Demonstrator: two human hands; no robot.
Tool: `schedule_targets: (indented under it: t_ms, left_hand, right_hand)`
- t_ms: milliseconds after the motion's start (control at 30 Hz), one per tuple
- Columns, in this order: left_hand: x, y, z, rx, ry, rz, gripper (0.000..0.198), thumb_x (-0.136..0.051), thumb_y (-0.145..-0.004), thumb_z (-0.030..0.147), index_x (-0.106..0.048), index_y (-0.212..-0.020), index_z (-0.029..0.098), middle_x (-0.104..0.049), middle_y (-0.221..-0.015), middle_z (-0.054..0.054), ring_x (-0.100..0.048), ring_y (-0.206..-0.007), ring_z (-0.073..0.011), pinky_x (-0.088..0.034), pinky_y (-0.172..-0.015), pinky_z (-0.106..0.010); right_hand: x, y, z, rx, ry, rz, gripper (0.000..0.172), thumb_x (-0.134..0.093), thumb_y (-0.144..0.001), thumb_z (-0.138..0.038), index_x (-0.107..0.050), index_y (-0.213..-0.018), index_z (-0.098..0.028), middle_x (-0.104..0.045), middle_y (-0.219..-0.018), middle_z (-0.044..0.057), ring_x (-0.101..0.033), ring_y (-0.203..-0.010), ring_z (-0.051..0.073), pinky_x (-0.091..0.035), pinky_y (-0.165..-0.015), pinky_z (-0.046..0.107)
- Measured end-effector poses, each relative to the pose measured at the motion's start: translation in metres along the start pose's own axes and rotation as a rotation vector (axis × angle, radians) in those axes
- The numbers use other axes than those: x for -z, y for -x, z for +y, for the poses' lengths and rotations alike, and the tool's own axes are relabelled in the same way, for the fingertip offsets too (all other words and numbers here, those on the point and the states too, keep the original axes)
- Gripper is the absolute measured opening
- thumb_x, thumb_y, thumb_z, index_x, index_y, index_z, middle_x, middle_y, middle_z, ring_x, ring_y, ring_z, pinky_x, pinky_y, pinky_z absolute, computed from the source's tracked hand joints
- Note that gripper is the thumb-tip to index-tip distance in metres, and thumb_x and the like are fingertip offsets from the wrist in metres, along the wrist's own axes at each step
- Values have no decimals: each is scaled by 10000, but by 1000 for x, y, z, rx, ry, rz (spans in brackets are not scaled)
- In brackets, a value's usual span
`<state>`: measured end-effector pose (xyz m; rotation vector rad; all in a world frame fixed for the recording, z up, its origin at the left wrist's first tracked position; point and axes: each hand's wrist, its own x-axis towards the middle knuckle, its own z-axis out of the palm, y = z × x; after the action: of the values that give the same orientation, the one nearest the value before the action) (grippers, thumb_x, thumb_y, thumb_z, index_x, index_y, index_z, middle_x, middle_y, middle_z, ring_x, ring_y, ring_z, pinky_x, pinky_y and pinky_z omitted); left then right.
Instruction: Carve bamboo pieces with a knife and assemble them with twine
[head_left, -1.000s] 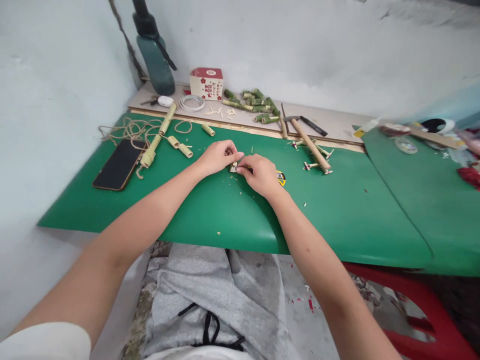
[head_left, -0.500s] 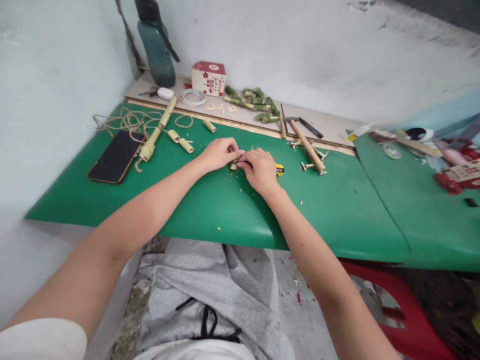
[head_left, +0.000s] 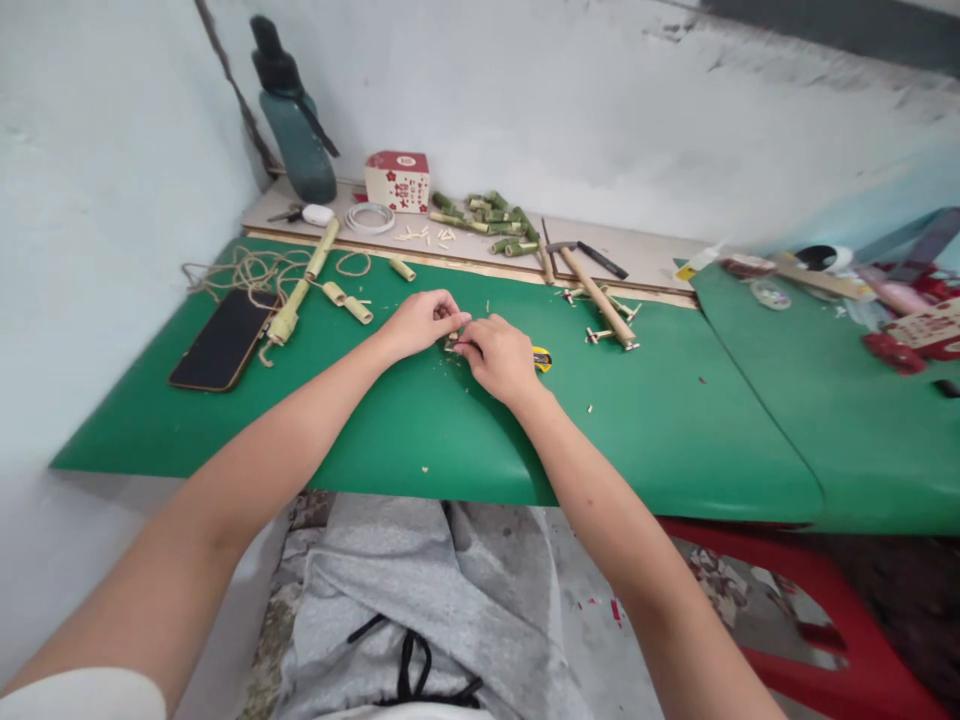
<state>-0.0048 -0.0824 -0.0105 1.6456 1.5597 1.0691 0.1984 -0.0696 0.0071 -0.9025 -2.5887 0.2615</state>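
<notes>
1. We take the hammer (head_left: 598, 298) as our landmark; the small pale piece (head_left: 451, 343) is well to its left on the desk (head_left: 637, 430), half hidden beneath the fingertips, among scattered shavings.
2. We see the right hand (head_left: 501, 357) curled around a cutter (head_left: 543, 359), whose yellow end pokes out towards the hammer; we judge this low grip keeps the working end near the fingertips for fine control.
3. The left hand (head_left: 424, 322), farther from the hammer, has its thumb and fingers bent closely together; it seems to steady the piece, but we cannot tell whether it truly grasps it.
4. Both forearms reach forward and angle inward, the fingertips meeting or nearly so, knuckles upward; we think this lets the desk bear the pressure.
5. The hammer's handle lies across little stick frames (head_left: 598, 336), perhaps simply set down there. We find cut bamboo pieces (head_left: 495, 215) left of its head and a phone (head_left: 223, 340) far to its left, apart from the handwork.
</notes>
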Motion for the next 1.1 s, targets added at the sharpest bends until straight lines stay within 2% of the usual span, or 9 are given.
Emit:
schedule_targets:
  t_ms: [133,333,500,633,800,933,1100]
  left_hand:
    - [0,1,3,10,17,-19,278,-735,-896,460,-679,-891,189,-727,-781,-22,-617,-703,-151,-465,-664,-287]
    - [1,1,4,1,-47,11,255,-732,-903,437,-685,-870,189,-726,-771,-18,-614,-706,-151,-454,-671,-291]
    - [1,-1,-2,-3,65,-6,289,-718,-903,470,-691,-910,182,-724,-808,-18,-633,-745,-159,-482,-717,-299]
    - [2,-2,-6,-7,123,-9,282,-723,-892,453,-693,-918,173,-724,-826,-24,-626,-734,-154,-498,-743,-314]
    - [0,-3,-6,-3,121,-24,289,-728,-895,470,-690,-917,184,-718,-800,-22,-631,-728,-162,-496,-709,-307]
    - [0,-4,-8,-13,97,-19,278,-717,-909,464,-695,-923,187,-721,-803,-29,-634,-746,-169,-501,-707,-305]
    - [1,-4,-9,-15,105,-30,275,-703,-911,463,-686,-922,188,-706,-806,-25,-615,-738,-161,-494,-715,-303]
  right_hand:
    - [-2,-2,4,2,-11,64,204,-572,-1077,-312,-736,-997,-222,-782,-997,82,-604,-968,269,-419,-847,384]
    - [-2,-8,1,-31,25,12,168,-591,-1057,-270,-734,-980,-229,-776,-989,86,-607,-963,278,-401,-805,384]
    - [0,-2,-7,4,86,-84,129,-643,-1027,-250,-725,-932,-223,-772,-977,83,-596,-962,278,-373,-755,382]
    - [-1,2,-8,37,128,-15,202,-585,-1072,-295,-729,-959,-211,-769,-1000,105,-584,-972,284,-382,-797,396]
    - [-4,-1,1,18,76,81,247,-541,-1090,-324,-729,-965,-225,-757,-987,96,-574,-951,281,-387,-816,397]
    - [-6,-5,5,7,29,82,228,-563,-1078,-326,-737,-966,-229,-760,-966,87,-587,-945,279,-384,-815,395]
    - [-2,-8,3,-18,2,24,169,-623,-1051,-294,-738,-942,-234,-773,-964,66,-606,-958,266,-373,-802,374]
